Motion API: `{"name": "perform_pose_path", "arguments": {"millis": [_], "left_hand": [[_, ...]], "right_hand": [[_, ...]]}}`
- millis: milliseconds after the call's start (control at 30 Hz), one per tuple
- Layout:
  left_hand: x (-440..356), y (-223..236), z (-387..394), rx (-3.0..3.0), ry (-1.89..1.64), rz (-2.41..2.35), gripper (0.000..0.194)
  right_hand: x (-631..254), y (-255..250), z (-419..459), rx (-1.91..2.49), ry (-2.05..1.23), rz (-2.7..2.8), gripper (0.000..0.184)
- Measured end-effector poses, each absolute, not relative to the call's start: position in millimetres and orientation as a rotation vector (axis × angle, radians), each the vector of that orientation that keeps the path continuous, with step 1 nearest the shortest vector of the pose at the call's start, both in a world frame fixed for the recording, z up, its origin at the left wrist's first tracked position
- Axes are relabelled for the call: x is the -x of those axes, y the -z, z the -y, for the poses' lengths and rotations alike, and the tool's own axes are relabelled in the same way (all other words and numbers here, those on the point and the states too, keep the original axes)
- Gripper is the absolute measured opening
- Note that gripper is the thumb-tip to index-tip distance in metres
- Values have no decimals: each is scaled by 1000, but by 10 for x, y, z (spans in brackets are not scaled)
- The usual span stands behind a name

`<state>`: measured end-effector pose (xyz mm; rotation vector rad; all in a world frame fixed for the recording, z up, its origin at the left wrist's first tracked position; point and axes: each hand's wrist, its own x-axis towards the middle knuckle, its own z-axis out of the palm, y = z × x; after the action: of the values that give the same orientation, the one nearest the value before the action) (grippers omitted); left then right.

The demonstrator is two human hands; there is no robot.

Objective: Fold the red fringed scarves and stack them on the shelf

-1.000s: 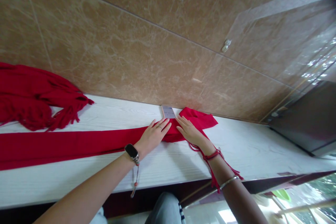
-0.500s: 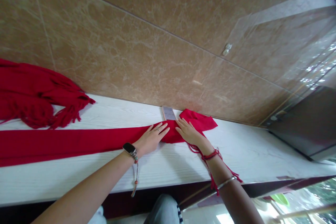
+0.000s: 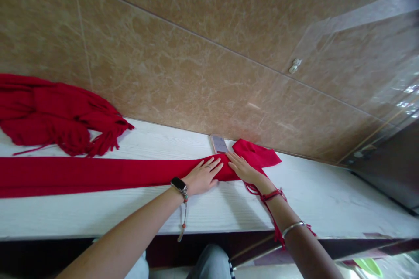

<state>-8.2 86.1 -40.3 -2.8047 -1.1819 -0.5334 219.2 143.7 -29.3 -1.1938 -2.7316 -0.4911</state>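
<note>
A long red scarf [image 3: 108, 176], folded into a narrow band, runs across the white table from the left edge. My left hand [image 3: 204, 175] lies flat on it with fingers outstretched. Close by on the right, my right hand [image 3: 244, 168] rests flat near the scarf's right end, fingers straight. Red fringe hangs out under my right wrist and forearm, partly hidden by the arm. Just behind the band lies a phone-like flat rectangle [image 3: 218, 144]. A further folded piece of red cloth [image 3: 257, 152] lies beyond my right hand.
A heap of red fringed cloth [image 3: 62, 113] lies at the back left against the brown tiled wall [image 3: 183, 65]. The white table [image 3: 327, 200] extends right toward a dark box-like object [image 3: 389, 165]. My knee [image 3: 211, 263] is below the table's front edge.
The whole view has shifted, so the things sit a little farther right. Both hands remain flat on the scarf; the left fingers have moved slightly closer to the right hand.
</note>
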Motion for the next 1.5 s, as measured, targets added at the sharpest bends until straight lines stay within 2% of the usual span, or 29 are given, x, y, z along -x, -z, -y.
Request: {"name": "perform_pose_path", "arguments": {"millis": [133,233,367,600,767,933,1033,1167,1267,1500], "left_hand": [[261,374,-799,2800,510,1253,66],[540,339,-661,2772,431,1284,66],[1086,294,-380,2700,347,1338,57],[1936,307,35,2547,199,1564,46],[2098,295,115,2446,140,1612,39],[2150,143,119,2442,61,1577,34],[2213,76,146,2439,1,1602,39],[2325,109,164,2439,-34,1633,54],[2413,164,160,2427,-30,1683,64],[2453,218,236,2544,-231,1752,70]], "right_hand": [[-2110,131,-1403,1175,559,2763,35],[-1900,-49,-1364,1173,532,2688,38],[-1312,-207,-1254,953,241,2638,43],[-316,117,-1049,684,-43,2860,49],[-326,360,-1019,654,-124,2881,50],[-405,275,-994,614,-157,2908,53],[-350,201,-952,460,-156,2946,55],[-268,202,-900,308,-46,2953,43],[-264,238,-893,276,44,2948,41],[-330,265,-929,192,10,2936,43]]}}
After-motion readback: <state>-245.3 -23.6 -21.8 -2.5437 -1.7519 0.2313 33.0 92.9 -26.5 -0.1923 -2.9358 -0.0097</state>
